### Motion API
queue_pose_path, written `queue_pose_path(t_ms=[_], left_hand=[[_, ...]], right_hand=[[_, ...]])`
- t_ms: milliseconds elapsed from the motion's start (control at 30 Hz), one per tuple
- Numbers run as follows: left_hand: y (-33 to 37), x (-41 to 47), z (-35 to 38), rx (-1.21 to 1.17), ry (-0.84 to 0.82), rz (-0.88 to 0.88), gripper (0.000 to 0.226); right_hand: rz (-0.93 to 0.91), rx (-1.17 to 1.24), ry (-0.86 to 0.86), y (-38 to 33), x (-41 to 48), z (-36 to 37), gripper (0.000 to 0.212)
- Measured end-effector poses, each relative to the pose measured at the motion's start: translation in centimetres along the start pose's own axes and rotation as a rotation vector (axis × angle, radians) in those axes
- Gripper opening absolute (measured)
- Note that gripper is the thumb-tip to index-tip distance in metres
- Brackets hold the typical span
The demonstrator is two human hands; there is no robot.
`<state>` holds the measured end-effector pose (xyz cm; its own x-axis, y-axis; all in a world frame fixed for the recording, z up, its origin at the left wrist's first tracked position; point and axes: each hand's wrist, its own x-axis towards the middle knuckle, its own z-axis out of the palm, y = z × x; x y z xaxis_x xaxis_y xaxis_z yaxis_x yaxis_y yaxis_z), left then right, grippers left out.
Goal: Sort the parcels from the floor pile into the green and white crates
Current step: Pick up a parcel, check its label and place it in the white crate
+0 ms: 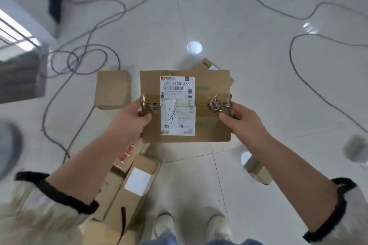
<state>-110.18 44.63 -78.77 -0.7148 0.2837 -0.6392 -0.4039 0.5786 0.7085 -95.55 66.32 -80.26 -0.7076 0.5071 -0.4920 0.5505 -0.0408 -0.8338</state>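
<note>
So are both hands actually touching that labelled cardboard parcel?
Touching. The head view shows the left hand and the right hand each gripping a side edge of the labelled parcel, thumbs pressed on its top face.

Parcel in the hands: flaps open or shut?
Shut. The cardboard parcel has flaps lying flat, meeting at the taped centre seam; left hand and right hand grip its ends.

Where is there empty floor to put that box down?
The floor is bare between the long boxes by the left arm and the small box on the right, just ahead of the shoes. It is also bare past the held box. Crowded: the cable loops on the left.
</note>
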Motion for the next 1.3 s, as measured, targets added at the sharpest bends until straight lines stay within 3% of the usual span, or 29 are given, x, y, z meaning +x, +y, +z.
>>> queue_pose_path(t_ms=[100,200,333,433,500,867,1067,1167,1300], left_hand=[[9.9,-9.2,-4.6,-0.055,0.001,0.089,0.051],[20.0,-19.5,-8.5,-0.069,0.063,0.183,0.064],[29.8,-31.2,-12.9,-0.120,0.165,0.281,0.051],[34.8,-37.9,-14.9,-0.189,0.275,0.392,0.037],[36.9,-40.9,-15.8,-0.233,0.334,0.471,0.036],[38.4,-46.4,-15.9,-0.374,0.366,0.617,0.025],[41.4,-47.3,-14.4,-0.331,0.210,0.778,0.025],[43.4,-47.7,-14.1,-0.306,0.090,0.826,0.018],[45.5,-48.7,-13.3,-0.224,-0.112,0.923,0.027]], right_hand=[[-0.019,-0.009,0.002,-11.1,-6.9,-2.8,0.033],[-0.034,0.028,0.011,-22.1,-14.6,-6.6,0.012],[-0.141,0.064,0.059,-34.0,-23.7,-10.2,0.012],[-0.230,0.117,0.069,-41.1,-28.9,-11.8,0.030],[-0.276,0.121,0.067,-44.1,-31.2,-12.6,0.024],[-0.492,0.102,0.105,-48.7,-37.2,-16.0,0.034],[-0.524,0.152,0.248,-49.1,-40.3,-18.6,0.042],[-0.510,0.175,0.360,-49.3,-42.7,-19.7,0.034],[-0.494,0.250,0.486,-48.2,-46.4,-20.7,0.025]])
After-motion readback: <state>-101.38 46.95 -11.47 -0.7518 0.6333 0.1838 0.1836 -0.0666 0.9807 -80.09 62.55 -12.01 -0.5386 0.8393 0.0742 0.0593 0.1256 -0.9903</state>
